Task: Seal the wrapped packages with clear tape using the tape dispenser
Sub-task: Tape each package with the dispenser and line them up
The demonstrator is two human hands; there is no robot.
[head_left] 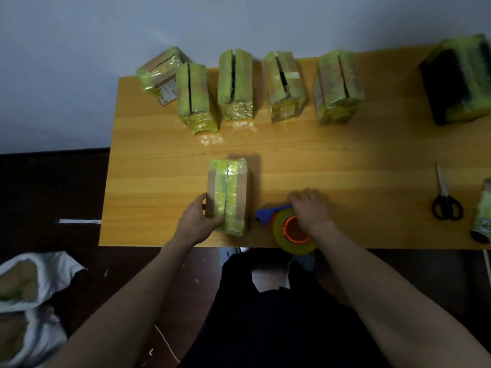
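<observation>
On the wooden bench [345, 160], a wrapped package [228, 195] with green wrapping and brown cardboard sides stands near the front edge. The left hand [198, 220] holds its near left corner, thumb on the side and fingers curled onto the top; this grip is closed on the package. Just to the right lies the tape dispenser [287, 229], with a blue front part, an orange hub and a roll of clear tape that overhangs the bench edge. The right hand [309, 211] rests over the dispenser and covers its handle; the fingers are blurred and bent away from the camera, so whether this grip is closed around the handle cannot be told.

Along the far side of the bench stands a row of wrapped packages [235, 85], several with a dark slit down the top. A larger dark package [459, 81] at the far right is cut off by the frame. Black-handled scissors [446, 197] lie at the right, beside a roll [483, 211] that is partly out of view. A white bag [32, 296] lies on the floor at lower left, its contents unclear.
</observation>
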